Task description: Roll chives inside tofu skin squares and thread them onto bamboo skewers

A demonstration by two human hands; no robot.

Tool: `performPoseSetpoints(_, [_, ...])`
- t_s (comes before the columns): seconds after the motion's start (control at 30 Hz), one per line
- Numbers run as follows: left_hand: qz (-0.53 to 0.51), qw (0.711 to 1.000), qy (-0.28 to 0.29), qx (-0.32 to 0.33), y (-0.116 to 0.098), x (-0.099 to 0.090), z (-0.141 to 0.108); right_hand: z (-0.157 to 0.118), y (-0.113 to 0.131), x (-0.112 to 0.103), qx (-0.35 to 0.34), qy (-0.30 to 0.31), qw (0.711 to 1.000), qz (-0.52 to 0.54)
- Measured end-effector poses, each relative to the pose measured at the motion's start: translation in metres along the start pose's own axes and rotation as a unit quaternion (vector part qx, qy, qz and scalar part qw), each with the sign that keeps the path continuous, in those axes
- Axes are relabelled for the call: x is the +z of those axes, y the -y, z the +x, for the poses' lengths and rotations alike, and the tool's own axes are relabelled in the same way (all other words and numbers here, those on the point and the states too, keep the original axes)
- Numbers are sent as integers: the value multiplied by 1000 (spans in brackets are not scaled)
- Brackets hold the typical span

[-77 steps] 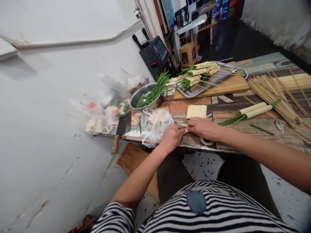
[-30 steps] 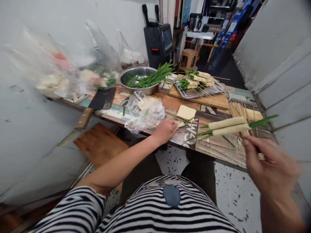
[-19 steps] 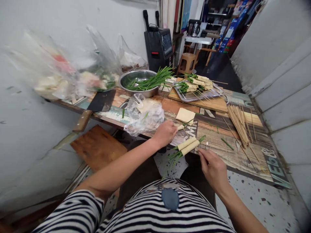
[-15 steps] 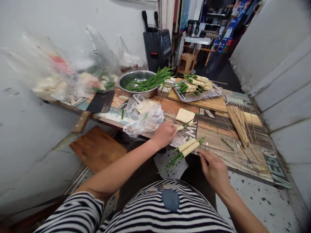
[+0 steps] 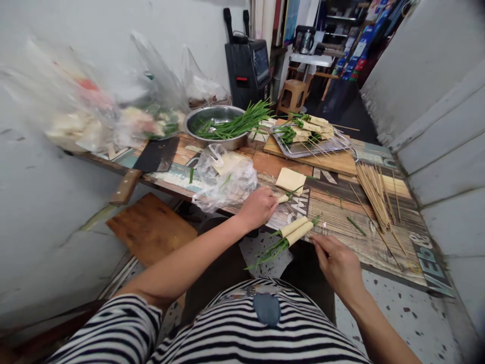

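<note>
My left hand (image 5: 259, 207) is closed around a small tofu-skin roll (image 5: 282, 199) with green chives sticking out of its end. It rests at the front edge of the table, and most of that roll is hidden by the fingers. My right hand (image 5: 338, 258) pinches the end of a thin skewer. Two chive-filled tofu-skin rolls (image 5: 297, 230) sit side by side on this skewer, over the table's front edge, with chives trailing to the left. A stack of square tofu sheets (image 5: 291, 180) lies just beyond my left hand.
Bamboo skewers (image 5: 373, 194) lie at the right. A metal tray (image 5: 326, 148) of finished skewers rests on a wooden board (image 5: 348, 163). Behind are a steel bowl (image 5: 223, 143) of chives and a plastic bag (image 5: 227, 177). A cleaver (image 5: 157, 154) overhangs the left front edge.
Both hands keep their grips and almost the same places. The chives hanging from the skewered rolls reach a little further left and down. The view has shifted slightly.
</note>
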State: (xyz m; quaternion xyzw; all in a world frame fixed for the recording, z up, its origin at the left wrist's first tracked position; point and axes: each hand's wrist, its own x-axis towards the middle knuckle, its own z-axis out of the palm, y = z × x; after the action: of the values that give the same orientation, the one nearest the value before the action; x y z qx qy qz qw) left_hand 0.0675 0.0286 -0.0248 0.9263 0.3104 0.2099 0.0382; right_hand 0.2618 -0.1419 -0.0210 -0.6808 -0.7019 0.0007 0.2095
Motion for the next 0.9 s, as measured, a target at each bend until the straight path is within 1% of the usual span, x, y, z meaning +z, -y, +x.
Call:
performPoseSetpoints(0.17, [-11,1000,2,12,2,-1,1,5,-4,-1,-19,7,1000,-4])
performPoseSetpoints(0.53, [-60,998,1,34,4,-4,2,24,1,2,-34,27,999,-16])
performPoseSetpoints(0.7, [-75,996,-8,37,2,-5,1,46,4,8,-53,39,998,-20])
performPoseSetpoints(0.8, [-81,996,1,42,5,-7,2,63,6,13,-60,42,997,-34])
performPoseSetpoints(0.9, [-88,995,22,45,8,-10,5,71,5,16,-60,40,997,-36])
